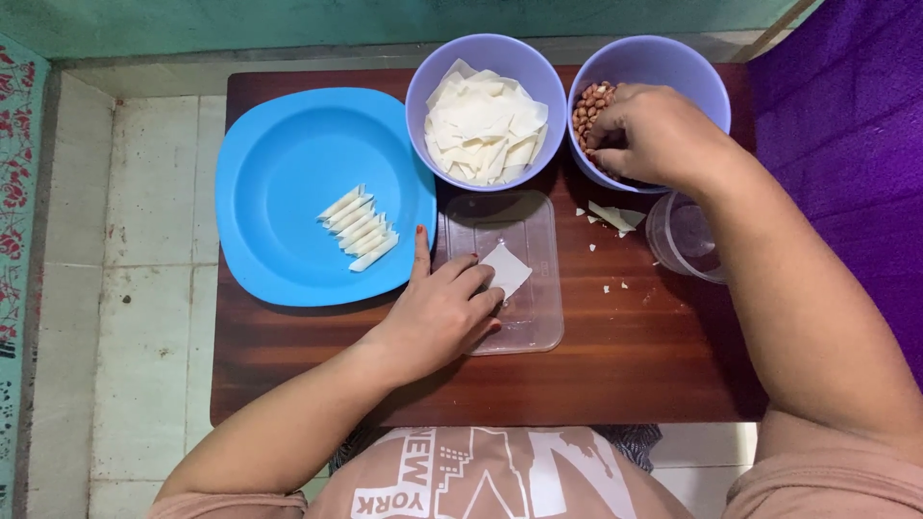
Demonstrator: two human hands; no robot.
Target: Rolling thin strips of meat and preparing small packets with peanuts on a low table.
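Your left hand (442,312) rests palm-down on the clear, flat rectangular plastic lid (514,317) lying at the middle of the dark brown wooden table (625,356). Its fingers are loosely curled together, their tips pressing the near corner of a small white square pastry wrapper (507,268) flat against the lid; the thumb, with a red-painted nail, points away from you along the lid's left edge.

Your right hand (649,133) is inside the right-hand lavender plastic bowl (692,72) at the table's far right corner. Its fingertips are bunched downward among the reddish-brown peanuts (588,108) in that bowl; whether they actually pinch any nuts cannot be told, as the hand covers them.

Just left of that bowl, touching or nearly touching it, stands a second lavender plastic bowl (433,72) heaped with white cut wrapper sheets (486,125). Left of it, a bright blue plastic plate (279,163) overlaps the table's left edge and carries a slanted row of white rolled wrapper sticks (359,228), lying side by side.

A small clear plastic cup (685,240) stands beside your right forearm, just below the peanut bowl. White wrapper scraps (615,216) lie on the wood between the lid and the cup.
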